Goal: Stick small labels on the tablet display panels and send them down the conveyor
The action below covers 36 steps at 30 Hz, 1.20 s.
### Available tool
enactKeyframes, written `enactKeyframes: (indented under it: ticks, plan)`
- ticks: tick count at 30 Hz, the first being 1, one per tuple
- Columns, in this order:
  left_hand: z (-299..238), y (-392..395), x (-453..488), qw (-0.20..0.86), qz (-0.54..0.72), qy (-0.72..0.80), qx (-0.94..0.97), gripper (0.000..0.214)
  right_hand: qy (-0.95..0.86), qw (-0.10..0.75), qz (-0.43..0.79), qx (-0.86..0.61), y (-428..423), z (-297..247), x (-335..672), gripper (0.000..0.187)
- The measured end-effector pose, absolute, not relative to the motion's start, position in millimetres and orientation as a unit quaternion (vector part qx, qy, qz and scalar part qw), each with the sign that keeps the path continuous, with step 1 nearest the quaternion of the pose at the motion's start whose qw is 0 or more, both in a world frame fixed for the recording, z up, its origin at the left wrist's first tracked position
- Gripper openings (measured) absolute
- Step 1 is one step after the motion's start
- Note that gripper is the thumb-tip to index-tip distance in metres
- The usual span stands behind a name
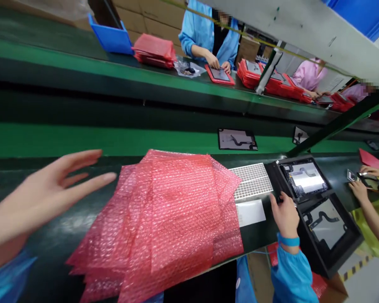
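Note:
My left hand (58, 185) is raised over the bench at the left, its fingers stretched out and apart, holding nothing. Beside it lies a fanned stack of red bubble wrap bags (183, 206). My right hand (286, 214) is by the left edge of a black foam tray (330, 261), thumb and fingers apart, with nothing seen between them. A tablet screen with a flex cable (306, 176) sits in the tray's far compartment. Another screen (326, 223) sits in the near one. A sheet of small white labels (252, 181) and a white paper (251, 212) lie between the bags and my right hand.
On the green conveyor belt (113, 139) lie a screen (237, 139) and another farther right. A co-worker's hands (361, 187) work at the right. Across the belt, a person in blue (208, 33) handles a screen on a red bag. A blue bin (110, 35) stands at far left.

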State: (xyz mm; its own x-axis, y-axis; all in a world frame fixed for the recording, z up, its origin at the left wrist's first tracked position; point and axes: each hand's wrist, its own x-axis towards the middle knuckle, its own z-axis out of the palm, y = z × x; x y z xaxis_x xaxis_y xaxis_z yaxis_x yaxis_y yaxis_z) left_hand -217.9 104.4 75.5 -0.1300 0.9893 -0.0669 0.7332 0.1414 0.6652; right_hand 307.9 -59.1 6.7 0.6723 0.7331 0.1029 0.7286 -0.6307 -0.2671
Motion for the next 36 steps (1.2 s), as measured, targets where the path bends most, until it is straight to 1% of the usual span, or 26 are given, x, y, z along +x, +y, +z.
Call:
enactKeyframes:
  ticks: [1,2,4,7,9,12,14,19,21,23,26,28,30,32,34,36]
  plan:
    - [87.6,120.6,-198.5,0.306,0.275,0.687,0.599,0.077,-0.396,0.092,-0.004,-0.914,-65.9,4.0,319.4,0.059]
    - [96.5,139.2,-174.0,0.34,0.277,0.653,0.617,0.072,-0.398,0.054,-0.011,-0.916,-71.0,-0.3,325.4,0.06]
    - [101.9,181.2,-114.9,0.402,0.232,0.589,0.662,0.067,-0.418,0.017,-0.022,-0.908,-76.6,-12.1,324.4,0.062]
    - [82.2,241.2,-24.3,0.413,0.178,0.588,0.672,0.052,-0.451,0.033,-0.035,-0.891,-81.2,-30.7,311.5,0.051]
    - [61.1,270.2,22.0,0.414,0.139,0.602,0.669,0.051,-0.448,0.063,-0.036,-0.891,-87.7,-40.8,307.3,0.042]
    - [34.9,294.6,61.7,0.415,0.108,0.622,0.656,0.04,-0.426,0.099,-0.035,-0.899,-104.1,-51.5,308.7,0.041]
    - [24.6,301.8,72.0,0.418,0.11,0.633,0.642,0.038,-0.423,0.119,-0.032,-0.898,-114.0,-54.2,310.2,0.04]
    - [20.6,304.2,74.0,0.463,0.165,0.633,0.598,0.04,-0.463,0.176,-0.029,-0.868,-111.5,-42.6,305.3,0.039]
    - [29.3,301.5,70.4,0.488,0.215,0.612,0.584,0.04,-0.494,0.241,-0.006,-0.835,-100.9,-32.9,298.3,0.038]
    - [46.0,297.1,61.0,0.498,0.279,0.585,0.576,0.042,-0.509,0.33,0.048,-0.793,-88.9,-21.9,287.4,0.035]
    - [83.7,283.7,28.7,0.49,0.362,0.543,0.578,0.051,-0.489,0.445,0.14,-0.737,-71.7,-4.2,267.6,0.032]
    - [108.8,268.1,-3.6,0.49,0.383,0.513,0.592,0.057,-0.461,0.511,0.181,-0.702,-60.6,7.3,256.9,0.031]
    - [122.9,248.0,-37.3,0.495,0.376,0.492,0.609,0.063,-0.433,0.566,0.219,-0.667,-48.0,16.3,250.6,0.028]
    - [118.9,227.4,-65.0,0.499,0.351,0.495,0.619,0.067,-0.413,0.594,0.257,-0.64,-32.2,20.4,248.5,0.026]
    - [97.5,211.4,-83.1,0.511,0.305,0.499,0.63,0.066,-0.407,0.59,0.286,-0.636,-12.6,18.1,248.8,0.029]
    - [68.1,203.3,-94.1,0.511,0.245,0.5,0.655,0.06,-0.412,0.57,0.303,-0.643,9.8,10.4,249.9,0.033]
